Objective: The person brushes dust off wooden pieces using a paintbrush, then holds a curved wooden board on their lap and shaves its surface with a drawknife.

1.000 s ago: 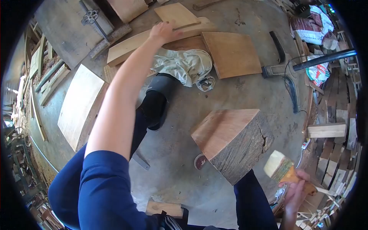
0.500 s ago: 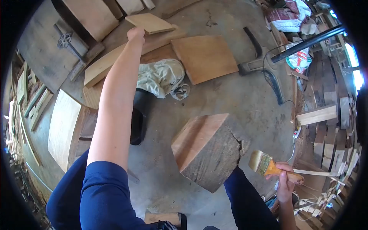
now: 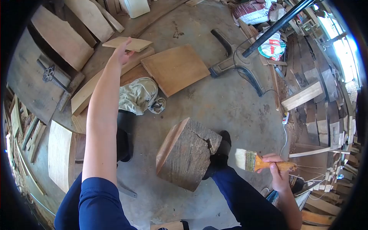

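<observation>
My left hand (image 3: 123,53) is stretched far forward with its fingers apart, beside a small light wooden board (image 3: 134,43) that rests on a longer plank (image 3: 92,87). In my right hand (image 3: 276,168) is a wide paintbrush (image 3: 264,163), gripped by its orange-brown wooden handle, bristles pointing left. Between my legs stands a thick wooden block (image 3: 186,159) with a rough, cracked face. A square brown board (image 3: 176,69) lies on the floor ahead, and a crumpled pale cloth (image 3: 138,95) is just left of it.
A black metal stand (image 3: 245,63) with a slanting pole is at the front right. Stacked timber (image 3: 318,126) lines the right side. Big slabs (image 3: 61,34) lean at the far left. A pale block (image 3: 61,155) stands near my left leg, and a power strip (image 3: 285,118) lies at right.
My left hand has opened and come off the edge of the small light board, which now lies on the plank. The view has turned right. The paintbrush stays in my right hand.
</observation>
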{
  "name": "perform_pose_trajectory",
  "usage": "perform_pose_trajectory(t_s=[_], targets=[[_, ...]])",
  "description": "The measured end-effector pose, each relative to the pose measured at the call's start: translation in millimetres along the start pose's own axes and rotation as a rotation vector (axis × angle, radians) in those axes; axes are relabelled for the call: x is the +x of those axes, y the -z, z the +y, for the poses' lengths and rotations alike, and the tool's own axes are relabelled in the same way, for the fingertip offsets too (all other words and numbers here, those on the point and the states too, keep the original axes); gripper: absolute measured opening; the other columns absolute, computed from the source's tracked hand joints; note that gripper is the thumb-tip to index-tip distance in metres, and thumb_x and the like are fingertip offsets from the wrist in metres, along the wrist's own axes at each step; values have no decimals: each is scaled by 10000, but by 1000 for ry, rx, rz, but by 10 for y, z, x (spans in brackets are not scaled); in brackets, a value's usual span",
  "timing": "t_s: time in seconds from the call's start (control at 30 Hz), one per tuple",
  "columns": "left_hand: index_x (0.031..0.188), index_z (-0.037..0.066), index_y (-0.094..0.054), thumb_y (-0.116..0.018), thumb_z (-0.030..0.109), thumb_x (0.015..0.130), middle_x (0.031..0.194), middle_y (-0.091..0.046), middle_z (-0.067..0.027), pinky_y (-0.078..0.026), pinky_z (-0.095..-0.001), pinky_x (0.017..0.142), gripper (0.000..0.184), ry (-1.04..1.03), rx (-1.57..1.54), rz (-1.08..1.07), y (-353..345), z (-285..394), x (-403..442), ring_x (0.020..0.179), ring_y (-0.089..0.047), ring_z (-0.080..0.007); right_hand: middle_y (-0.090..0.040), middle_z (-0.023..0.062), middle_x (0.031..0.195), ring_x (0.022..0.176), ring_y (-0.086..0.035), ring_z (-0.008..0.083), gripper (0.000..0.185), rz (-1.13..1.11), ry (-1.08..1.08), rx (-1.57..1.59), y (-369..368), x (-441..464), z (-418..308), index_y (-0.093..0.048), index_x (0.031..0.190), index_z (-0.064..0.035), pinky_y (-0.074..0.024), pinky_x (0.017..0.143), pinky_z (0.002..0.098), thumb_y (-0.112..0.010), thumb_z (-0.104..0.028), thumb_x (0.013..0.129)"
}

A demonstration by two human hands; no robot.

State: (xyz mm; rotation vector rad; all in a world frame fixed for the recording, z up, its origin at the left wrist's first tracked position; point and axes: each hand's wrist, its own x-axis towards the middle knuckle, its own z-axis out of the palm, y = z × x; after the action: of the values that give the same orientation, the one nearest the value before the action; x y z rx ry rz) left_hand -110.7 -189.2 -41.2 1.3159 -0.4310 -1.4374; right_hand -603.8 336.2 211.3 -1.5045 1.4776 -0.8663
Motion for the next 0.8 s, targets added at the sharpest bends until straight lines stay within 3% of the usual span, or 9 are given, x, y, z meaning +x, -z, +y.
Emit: perform_pose_trajectory(t_s=[0.1,0.2,0.3,0.37,0.43,0.53,0.63,0.73,0.8], targets=[[1417,172,-535,-735,462,907,1379,-521,-155,-525,-347,931,619,18,18,-141,-10,-166,105,1171,-539,-267,-592,217,1157,877,-680,243,236,-1,-32,35,32,-21,61,-612,1156,40,-596,750,350,-454,-110,1066],[1405,176,-562,-686,632,867,1474,-480,-159,-489,-402,1005,716,-16,400,-61,37,-276,298,1287,-493,-303,-591,221,1158,874,-681,247,244,-12,-55,25,46,-10,141,-610,1155,41,-599,758,362,-454,-125,1067],[1490,170,-476,-680,753,773,1565,-404,-180,-389,-481,1129,946,-480,1543,218,90,-325,-192,1424,-395,-358,-591,224,1155,883,-679,250,244,-7,-59,67,48,-25,186,-610,1158,40,-600,773,368,-465,-132,1064],[1583,165,-328,-693,794,705,1621,-320,-202,-242,-532,1220,1141,-396,1520,195,378,-382,-259,1509,-271,-391,-597,224,1143,891,-677,254,246,6,-80,70,33,-28,141,-611,1154,44,-599,782,371,-474,-137,1062],[1634,177,-163,-713,810,656,1638,-271,-224,-187,-535,1246,1288,-280,1647,2,842,-344,-391,1534,-208,-393,-602,224,1134,903,-674,259,246,9,-86,53,55,-51,91,-614,1147,49,-599,786,373,-481,-138,1058],[1639,179,-113,-772,751,637,1649,-243,-221,-193,-525,1251,1330,-220,1765,109,1432,-280,-358,1530,-209,-409,-626,213,1118,937,-665,259,245,-30,-50,-29,87,-50,75,-627,1128,47,-586,820,371,-501,-147,1050],[1641,179,-70,-841,673,611,1662,-202,-221,-215,-512,1248,1377,-166,1801,-53,1787,-81,-442,1520,-221,-431,-643,207,1123,945,-663,247,260,-80,33,-165,183,-65,155,-637,1119,38,-568,860,363,-503,-174,1051],[1625,151,-146,-871,617,603,1610,-315,-231,-314,-491,1210,1337,-189,1903,-74,1737,-108,-485,1473,-335,-413,-653,197,1143,1002,-654,242,326,22,-79,-31,154,-170,227,-593,1233,51,-530,913,375,-473,-200,1064],[1561,120,-311,-863,576,629,1505,-456,-232,-387,-468,1159,1176,-258,1958,-114,1727,10,-503,1385,-456,-392,-638,194,1172,1053,-642,240,365,28,-163,109,139,-178,191,-545,1323,52,-505,940,374,-454,-193,1068]])
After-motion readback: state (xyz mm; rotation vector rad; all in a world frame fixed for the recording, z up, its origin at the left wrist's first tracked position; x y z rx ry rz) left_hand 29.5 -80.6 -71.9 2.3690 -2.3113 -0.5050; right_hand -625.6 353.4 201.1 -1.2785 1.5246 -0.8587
